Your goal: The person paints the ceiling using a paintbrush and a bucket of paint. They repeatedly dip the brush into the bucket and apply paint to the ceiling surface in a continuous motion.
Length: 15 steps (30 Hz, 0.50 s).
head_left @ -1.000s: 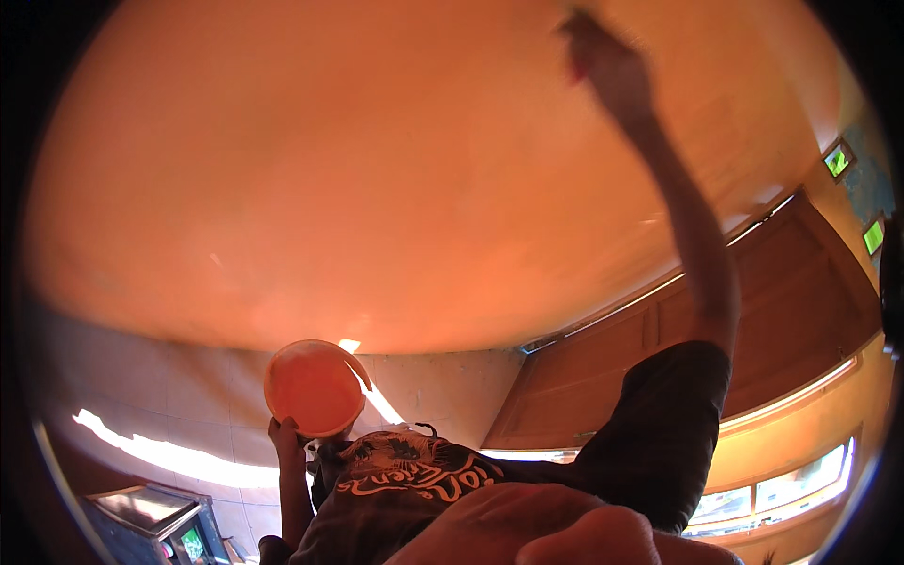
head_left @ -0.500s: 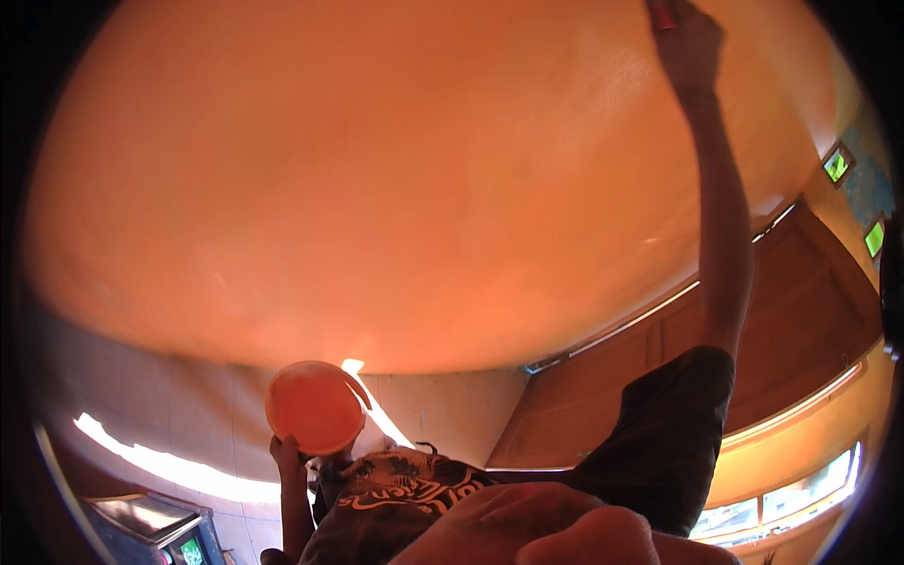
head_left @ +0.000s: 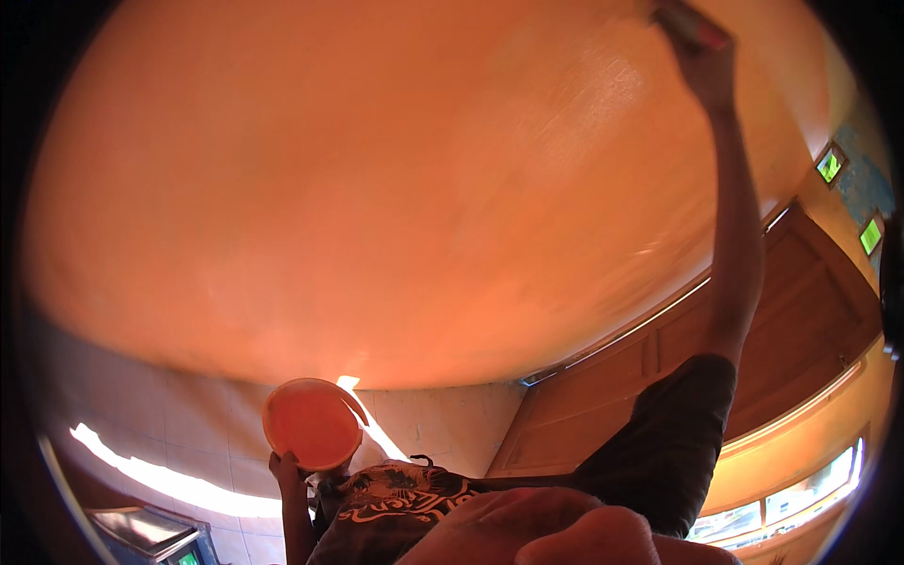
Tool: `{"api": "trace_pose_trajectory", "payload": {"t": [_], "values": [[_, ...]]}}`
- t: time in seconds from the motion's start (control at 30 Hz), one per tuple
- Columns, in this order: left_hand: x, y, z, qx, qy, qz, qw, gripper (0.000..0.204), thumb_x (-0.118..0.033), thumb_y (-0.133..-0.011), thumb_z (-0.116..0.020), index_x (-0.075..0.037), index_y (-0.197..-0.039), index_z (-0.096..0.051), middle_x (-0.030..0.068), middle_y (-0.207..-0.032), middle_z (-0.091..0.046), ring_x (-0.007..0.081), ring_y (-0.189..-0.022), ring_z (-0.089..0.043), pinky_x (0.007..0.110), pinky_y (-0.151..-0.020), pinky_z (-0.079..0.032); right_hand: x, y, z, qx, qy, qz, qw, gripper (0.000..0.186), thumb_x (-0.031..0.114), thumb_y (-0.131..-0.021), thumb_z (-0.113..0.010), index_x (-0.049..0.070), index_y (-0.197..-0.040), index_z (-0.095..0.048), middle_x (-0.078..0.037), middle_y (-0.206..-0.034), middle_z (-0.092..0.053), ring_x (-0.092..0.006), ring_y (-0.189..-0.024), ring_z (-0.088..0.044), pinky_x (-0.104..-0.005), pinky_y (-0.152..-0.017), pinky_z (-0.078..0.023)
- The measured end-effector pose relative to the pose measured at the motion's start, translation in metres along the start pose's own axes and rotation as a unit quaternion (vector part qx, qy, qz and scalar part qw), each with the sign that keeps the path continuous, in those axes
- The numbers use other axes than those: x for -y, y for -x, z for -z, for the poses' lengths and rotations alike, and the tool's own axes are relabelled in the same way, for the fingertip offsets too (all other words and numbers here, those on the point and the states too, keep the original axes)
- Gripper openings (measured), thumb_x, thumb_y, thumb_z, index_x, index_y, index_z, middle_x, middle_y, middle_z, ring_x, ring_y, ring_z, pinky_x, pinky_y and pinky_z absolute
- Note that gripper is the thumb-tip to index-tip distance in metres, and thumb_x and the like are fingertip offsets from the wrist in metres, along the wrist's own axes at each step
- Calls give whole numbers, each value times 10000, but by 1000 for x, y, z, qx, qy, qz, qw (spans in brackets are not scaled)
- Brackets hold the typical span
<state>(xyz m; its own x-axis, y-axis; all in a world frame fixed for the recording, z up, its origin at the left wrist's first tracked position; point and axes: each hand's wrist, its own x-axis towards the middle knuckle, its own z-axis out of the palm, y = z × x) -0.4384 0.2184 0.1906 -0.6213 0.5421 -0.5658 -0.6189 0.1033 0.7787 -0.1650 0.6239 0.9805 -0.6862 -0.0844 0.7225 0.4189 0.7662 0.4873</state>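
Currently, the left hand [head_left: 289, 468] is holding an orange tub [head_left: 314, 424] at lower left, fingers pinching its edge, while the right hand [head_left: 708, 68] is clasping a blurred red object [head_left: 714, 38] before the orange wall [head_left: 377, 188].

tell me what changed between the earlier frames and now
The right hand moved to the right, the red item still in it. The round container and the lower edge of the orange wall sit lower in the picture. Nothing was visibly let go: the left hand still holds the container.
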Motion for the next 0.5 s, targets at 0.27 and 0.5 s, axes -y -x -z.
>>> {"api": "trace_pose_trajectory", "payload": {"t": [0.27,0.5], "values": [[4,10,12,39,16,-27,999,397,-23,-677,-512,40,-1065,-561,123,-948,-621,239,-787,-647,345,-673,-543,105,109,-91,214,37,94,972,199,176,-931,-545,85,-1092,-617,-49,-895,-696,-181,-759,-667,-315,-678,-539],[-14,24,-9,32,33,-23,999,419,-26,-693,-515,48,-1104,-547,132,-974,-623,240,-804,-651,349,-693,-548,94,118,-43,322,-198,-110,919,102,71,-876,-667,62,-965,-716,-106,-1102,-707,-167,-943,-683,-313,-843,-538]]}}
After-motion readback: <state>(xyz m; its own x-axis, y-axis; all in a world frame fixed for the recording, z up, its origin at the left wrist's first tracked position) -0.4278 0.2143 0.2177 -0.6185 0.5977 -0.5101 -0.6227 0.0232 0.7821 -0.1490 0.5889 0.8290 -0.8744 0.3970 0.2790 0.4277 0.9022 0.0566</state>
